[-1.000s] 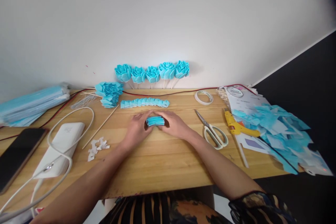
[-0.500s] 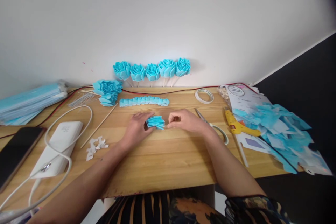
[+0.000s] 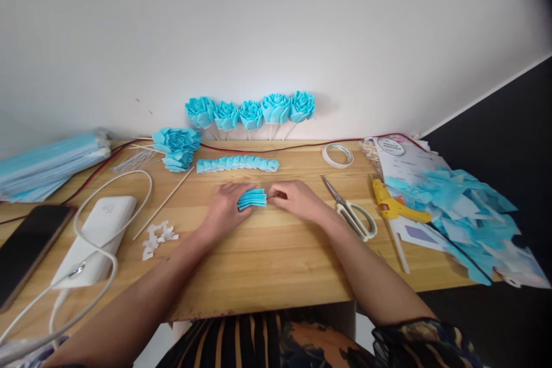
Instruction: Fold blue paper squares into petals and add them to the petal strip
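A small fanned stack of folded light-blue petals (image 3: pixel 252 198) lies on the wooden table (image 3: pixel 267 264) between my hands. My left hand (image 3: pixel 224 210) presses against its left end with curled fingers. My right hand (image 3: pixel 293 198) pinches the stack's right edge. Just behind them lies a row of overlapped blue petals (image 3: pixel 237 164). Further back, finished blue paper roses (image 3: pixel 250 112) lean on the wall, and one larger rose (image 3: pixel 176 146) rests on the table.
Scissors (image 3: pixel 353 213), a yellow glue gun (image 3: pixel 394 204), a tape roll (image 3: pixel 337 155) and a heap of blue scraps (image 3: pixel 466 213) lie at the right. On the left are a white power bank (image 3: pixel 101 230) with cable, a phone (image 3: pixel 28 244), a skewer (image 3: pixel 164 204) and stacked masks (image 3: pixel 47 161).
My right hand drew away from the stack to the right, then came back and pinched its right edge. The stack has fanned out. My left hand stayed at its left end.
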A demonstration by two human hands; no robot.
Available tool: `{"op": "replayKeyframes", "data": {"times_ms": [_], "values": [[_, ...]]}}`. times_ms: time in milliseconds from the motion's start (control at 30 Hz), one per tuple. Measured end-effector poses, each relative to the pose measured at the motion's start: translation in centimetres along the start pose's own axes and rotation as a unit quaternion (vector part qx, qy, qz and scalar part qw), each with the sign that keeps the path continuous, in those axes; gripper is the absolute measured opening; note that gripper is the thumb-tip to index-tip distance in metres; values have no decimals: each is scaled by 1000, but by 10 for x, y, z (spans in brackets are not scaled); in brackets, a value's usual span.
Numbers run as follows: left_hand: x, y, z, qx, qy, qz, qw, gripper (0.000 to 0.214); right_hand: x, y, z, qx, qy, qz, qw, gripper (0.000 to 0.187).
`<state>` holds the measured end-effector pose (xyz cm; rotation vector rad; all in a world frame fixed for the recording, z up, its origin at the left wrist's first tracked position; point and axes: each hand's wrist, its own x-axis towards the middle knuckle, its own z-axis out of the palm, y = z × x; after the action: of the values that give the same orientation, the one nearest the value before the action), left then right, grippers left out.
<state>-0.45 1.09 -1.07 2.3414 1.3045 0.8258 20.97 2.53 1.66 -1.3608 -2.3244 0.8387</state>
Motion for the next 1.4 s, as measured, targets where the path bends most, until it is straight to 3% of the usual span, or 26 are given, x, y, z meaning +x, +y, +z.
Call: {"op": "replayKeyframes", "data": {"times_ms": [200, 333, 433, 567, 767, 867, 1100, 1400], "values": [[1, 1, -1, -3, -6, -6, 1000, 40, 0, 3, -1, -15, 0, -4, 1000, 7], [1, 3, -2, 2, -12, -33, 999, 47, -4, -1, -13, 37, 23, 3, 999, 10], [0, 4, -3, -4, -11, -56, 998, 58, -6, -6, -19, 65, 45, -52, 995, 34], [-2, 3, -1, -20, -4, -58, 998, 63, -1, -7, 0, 60, 36, -133, 989, 60], [-1, 2, -3, -22, 0, -58, 998, 58, 8, 1, 31, 74, 108, -105, 986, 46], [0, 2, -6, -29, 14, -61, 998, 54, 8, 3, 29, 74, 124, -116, 983, 46], [1, -1, -4, 16, -4, -49, 999, 55, 12, 10, 30, 18, 98, -141, 985, 57], [1, -2, -5, -22, -11, -47, 999, 46, 9, 7, 30, 62, 106, -107, 987, 51]]}}
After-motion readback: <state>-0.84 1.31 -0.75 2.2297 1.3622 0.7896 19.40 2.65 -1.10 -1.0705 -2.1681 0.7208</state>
